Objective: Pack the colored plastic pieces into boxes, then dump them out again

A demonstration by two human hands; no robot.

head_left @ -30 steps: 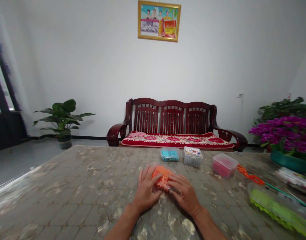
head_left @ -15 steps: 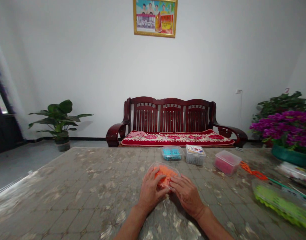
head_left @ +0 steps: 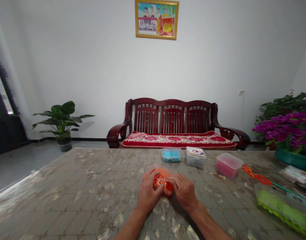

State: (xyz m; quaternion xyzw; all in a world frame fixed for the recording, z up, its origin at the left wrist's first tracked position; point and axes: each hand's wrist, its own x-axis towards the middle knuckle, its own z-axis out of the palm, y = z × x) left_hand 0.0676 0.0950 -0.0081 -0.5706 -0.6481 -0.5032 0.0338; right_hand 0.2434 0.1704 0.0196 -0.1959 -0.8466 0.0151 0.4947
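A clear plastic box (head_left: 158,167) with orange contents (head_left: 163,172) is on the table in front of me. Its near part looks shiny and deeper red-orange; whether that is lid or wall I cannot make out. My left hand (head_left: 148,190) wraps the box's left side, thumb along the near edge. At the right edge, my right hand (head_left: 185,190) has its fingers curled in against the box. Beyond them stand a clear box of blue pieces (head_left: 172,155) and a clear box with a printed card on top (head_left: 195,157).
Further right are a box with pink contents (head_left: 229,165), an orange chain-like item (head_left: 256,174), a clear pack of lime-green pieces (head_left: 280,203) and purple flowers (head_left: 290,130) in a green pot. A wooden bench (head_left: 172,116) stands behind the table (head_left: 75,196).
My right hand's fingers have gone from lying flat over the box to curled at its right edge. The near part of the box now shines. The view has shifted slightly.
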